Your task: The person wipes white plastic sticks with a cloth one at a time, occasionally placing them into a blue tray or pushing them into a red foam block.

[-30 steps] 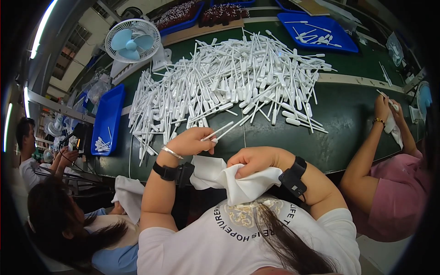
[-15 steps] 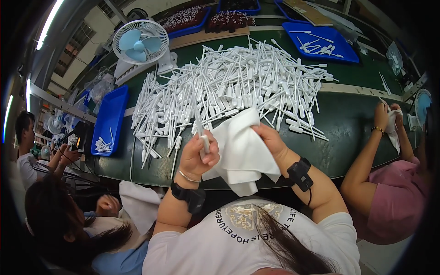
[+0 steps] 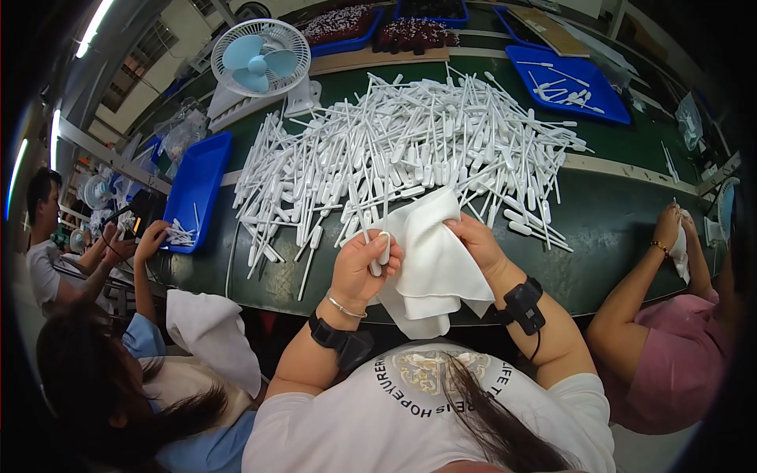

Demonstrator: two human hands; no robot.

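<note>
Between the thumb and fingers of my left hand (image 3: 361, 264) is a white plastic stick with an oval paddle-like end (image 3: 384, 249). Its thin shaft points away toward the pile. A second similar end shows just below it in the same grip. My right hand (image 3: 479, 240) pinches the top edge of a white cloth (image 3: 430, 264), whose folds hang down beside my left fingers. Just beyond both hands spreads a large heap of the same white sticks (image 3: 410, 150), lying in all directions on the dark green tabletop (image 3: 268, 288).
A blue tray (image 3: 197, 185) with a few sticks stands left; a co-worker's hand (image 3: 154, 239) reaches its near end. Another blue tray (image 3: 568, 83) lies far right. A fan (image 3: 260, 58) stands at the back left. On the right, another person's hands (image 3: 670, 229) hold a white cloth.
My left hand has lowered, coming closer to the cloth, and the stick's oval end now shows at the thumb. The co-worker on the left has reached a hand to the blue tray.
</note>
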